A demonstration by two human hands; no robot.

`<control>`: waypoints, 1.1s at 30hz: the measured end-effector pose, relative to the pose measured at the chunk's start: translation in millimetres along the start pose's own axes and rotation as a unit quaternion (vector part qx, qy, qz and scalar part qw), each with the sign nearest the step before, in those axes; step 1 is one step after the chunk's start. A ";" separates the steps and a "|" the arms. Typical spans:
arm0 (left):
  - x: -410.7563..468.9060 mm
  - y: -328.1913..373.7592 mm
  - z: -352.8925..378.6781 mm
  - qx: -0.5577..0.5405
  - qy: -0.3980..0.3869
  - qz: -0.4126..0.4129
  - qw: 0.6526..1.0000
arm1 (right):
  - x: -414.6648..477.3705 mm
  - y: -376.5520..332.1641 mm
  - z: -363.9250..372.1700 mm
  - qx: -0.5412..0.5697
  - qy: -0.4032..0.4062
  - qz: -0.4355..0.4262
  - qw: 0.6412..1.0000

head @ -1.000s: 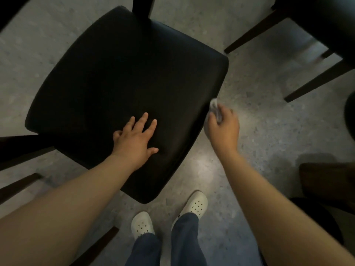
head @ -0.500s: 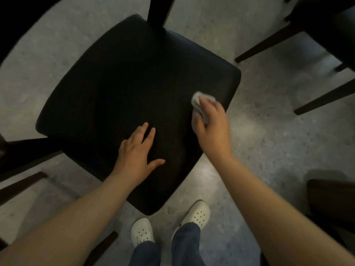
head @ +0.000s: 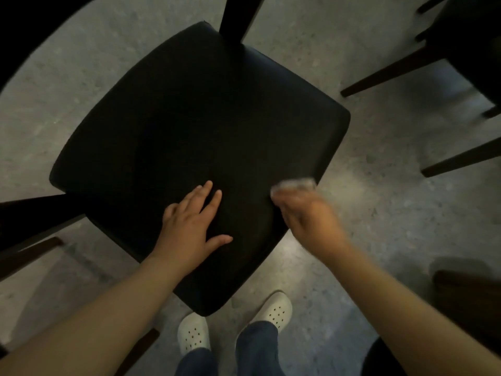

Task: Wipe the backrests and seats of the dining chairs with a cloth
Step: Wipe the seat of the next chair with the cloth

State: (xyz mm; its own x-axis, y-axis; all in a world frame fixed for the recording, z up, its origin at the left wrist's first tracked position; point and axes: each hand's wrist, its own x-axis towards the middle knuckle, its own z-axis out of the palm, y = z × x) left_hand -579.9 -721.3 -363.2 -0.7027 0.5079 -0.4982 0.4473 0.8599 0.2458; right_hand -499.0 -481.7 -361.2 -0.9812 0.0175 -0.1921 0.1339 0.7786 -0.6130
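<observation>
black chair seat point(head: 200, 131) on speckled grey floor point(head: 366, 199), white clogs point(head: 193, 335) below.

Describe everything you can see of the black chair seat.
The black padded chair seat looks like smooth leather or vinyl with a faint sheen and rounded corners. Seen from above, it lies level, one corner toward the person's feet. A dark frame post meets its far edge. The left hand rests flat on its near part, fingers spread; the blurred right hand holds a small pale cloth at its near right edge.
</observation>
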 end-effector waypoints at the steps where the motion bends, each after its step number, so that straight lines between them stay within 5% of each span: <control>1: -0.7 2.5 -1.8 0.003 -0.003 -0.004 1.000 | -27.8 0.4 -0.7 0.024 -0.006 0.015 1.000; 5: -2.0 11.7 -9.0 0.014 -0.025 -0.022 0.999 | -57.0 2.8 -7.4 0.096 0.099 0.077 0.987; 10: -2.1 15.9 -12.9 0.016 -0.037 -0.032 0.999 | 27.0 3.0 -19.5 0.120 0.214 0.173 0.954; 13: -1.8 15.9 -13.1 0.022 -0.040 -0.031 0.998 | 33.3 -4.4 3.7 0.146 0.222 0.198 0.944; 16: -1.7 15.7 -13.6 0.028 -0.038 -0.031 0.998 | -16.1 -26.0 47.1 0.142 0.213 0.119 0.959; 22: -1.4 17.6 -13.2 0.041 -0.036 -0.035 0.998 | -103.8 -57.0 85.2 0.288 0.168 0.118 0.935; 28: 0.3 14.4 -8.6 0.049 -0.030 -0.032 0.998 | -20.1 0.9 -4.9 0.236 0.322 0.235 0.887; 33: 2.1 11.5 -3.8 0.061 -0.023 -0.029 0.997 | 39.0 19.8 -12.0 0.303 0.199 0.284 0.888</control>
State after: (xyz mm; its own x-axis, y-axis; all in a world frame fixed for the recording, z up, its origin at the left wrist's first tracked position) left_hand -578.3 -710.1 -358.2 -0.7049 0.4520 -0.5466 0.4723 0.8741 0.1139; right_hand -536.2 -458.1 -371.6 -0.6873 0.6133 -0.3891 0.5537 0.0956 -0.8272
